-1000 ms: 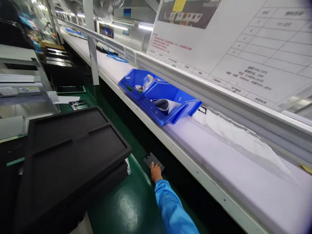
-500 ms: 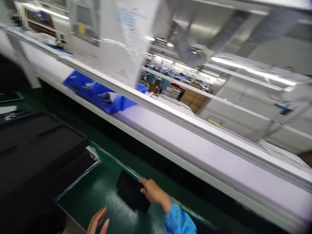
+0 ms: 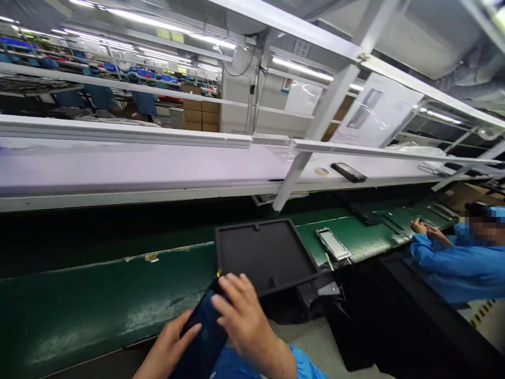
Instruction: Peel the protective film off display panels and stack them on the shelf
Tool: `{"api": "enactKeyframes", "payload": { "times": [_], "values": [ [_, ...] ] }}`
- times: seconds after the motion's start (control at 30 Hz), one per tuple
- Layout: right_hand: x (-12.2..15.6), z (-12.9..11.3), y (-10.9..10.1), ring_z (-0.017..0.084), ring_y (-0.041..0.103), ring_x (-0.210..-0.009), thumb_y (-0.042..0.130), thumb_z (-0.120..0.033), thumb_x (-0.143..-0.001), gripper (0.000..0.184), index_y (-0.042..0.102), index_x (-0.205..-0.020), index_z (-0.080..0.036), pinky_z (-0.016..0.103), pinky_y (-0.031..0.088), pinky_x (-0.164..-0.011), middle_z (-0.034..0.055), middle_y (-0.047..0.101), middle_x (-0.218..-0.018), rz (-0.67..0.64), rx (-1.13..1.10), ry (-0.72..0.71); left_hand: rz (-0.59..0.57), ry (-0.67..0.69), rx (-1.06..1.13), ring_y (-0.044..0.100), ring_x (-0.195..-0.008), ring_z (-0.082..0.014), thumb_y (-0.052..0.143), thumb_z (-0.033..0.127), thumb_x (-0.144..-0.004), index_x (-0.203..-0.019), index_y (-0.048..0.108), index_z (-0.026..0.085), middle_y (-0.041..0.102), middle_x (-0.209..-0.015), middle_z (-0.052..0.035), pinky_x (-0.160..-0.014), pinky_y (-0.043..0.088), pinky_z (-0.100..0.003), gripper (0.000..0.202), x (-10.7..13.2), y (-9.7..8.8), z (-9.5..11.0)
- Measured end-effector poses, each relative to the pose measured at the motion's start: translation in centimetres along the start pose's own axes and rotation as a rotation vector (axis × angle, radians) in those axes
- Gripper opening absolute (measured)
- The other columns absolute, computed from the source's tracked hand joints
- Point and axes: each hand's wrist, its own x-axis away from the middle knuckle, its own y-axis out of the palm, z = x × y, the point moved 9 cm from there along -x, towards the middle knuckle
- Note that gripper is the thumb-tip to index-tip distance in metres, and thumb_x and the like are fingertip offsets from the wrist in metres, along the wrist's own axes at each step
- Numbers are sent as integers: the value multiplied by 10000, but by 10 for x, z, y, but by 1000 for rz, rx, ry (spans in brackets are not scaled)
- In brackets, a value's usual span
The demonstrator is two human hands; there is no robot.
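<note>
One dark flat glossy panel (image 3: 203, 339) (screen-like, gold bit at top corner), tilted, low before the body at the green bench's (image 3: 87, 308) near edge. Left hand (image 3: 169, 339) pinches its left edge, thumb on face; right hand (image 3: 246, 321), fingers extended over the right edge, can't tell if gripping. Likely light, stiff, slippery, crack-prone: hold by opposite long edges, keep off face and gold corner. Black tray (image 3: 218, 258) just beyond, white-faced display module (image 3: 333, 243) further right, then co-worker's hands (image 3: 422, 227)
</note>
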Motion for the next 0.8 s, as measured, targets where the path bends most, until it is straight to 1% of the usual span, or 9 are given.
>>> {"api": "enactKeyframes", "payload": {
  "times": [0.07,0.1,0.17,0.23,0.3,0.4,0.53,0.67,0.8],
  "values": [
    [47,42,-51,307,414,-1417,548,-237,-969,557,407,-1495,-355,617,357,-1152,72,463,-1527,277,-75,258,-83,53,122,692,-1072,-338,723,582,-758,-1003,770,354,795,-1063,10,-977,538,-442,339,-5,42,14],
    [73,65,-63,308,448,-1394,548,-286,-975,558,387,-1507,-344,591,407,-1127,86,464,-1523,370,-166,408,-95,47,210,690,-1085,-330,713,565,-785,-1068,750,330,789,-1088,-5,-976,540,-446,370,-7,60,17],
    [119,104,-53,298,552,-1301,539,-408,-980,582,355,-1525,-317,524,502,-1053,115,526,-1462,405,-436,652,-56,-6,393,703,-1069,-318,744,542,-774,-1132,717,282,790,-1075,-31,-969,548,-454,443,-13,93,15],
    [148,125,-24,284,639,-1183,529,-502,-968,617,352,-1524,-302,485,552,-988,115,627,-1335,341,-671,757,-16,-45,530,718,-1040,-314,768,541,-749,-1145,700,245,794,-1056,-55,-965,553,-466,499,-17,126,12],
    [167,141,-4,283,645,-1171,533,-540,-951,607,400,-1495,-306,484,542,-998,100,661,-1282,343,-733,780,-25,-58,593,719,-1046,-320,772,535,-744,-1135,694,223,791,-1073,-78,-966,555,-471,506,-21,157,11],
    [185,173,-5,289,567,-1285,554,-553,-921,569,495,-1429,-303,493,470,-1090,86,606,-1383,457,-645,797,-108,-39,594,689,-1123,-319,754,511,-774,-1154,678,211,767,-1161,-105,-999,536,-452,490,-29,188,14],
    [185,240,-48,301,594,-1243,564,-572,-878,615,570,-1385,-223,482,462,-1091,119,634,-1343,490,-477,825,-69,-7,470,676,-1146,-319,728,598,-759,-1174,656,210,726,-1242,-138,-984,540,-443,573,-49,188,14],
    [157,318,-96,285,634,-1158,527,-487,-876,649,540,-1419,-131,437,503,-1029,145,693,-1223,407,-278,862,-38,63,370,715,-1029,-324,729,636,-725,-1041,692,198,756,-1143,-149,-891,570,-440,542,-68,180,16],
    [127,379,-95,265,639,-1149,489,-327,-854,636,504,-1431,-60,409,504,-1021,167,681,-1250,302,-239,929,-90,82,308,719,-988,-320,714,669,-723,-944,728,203,785,-1017,-128,-870,568,-436,516,-81,182,9]
  ]
}}
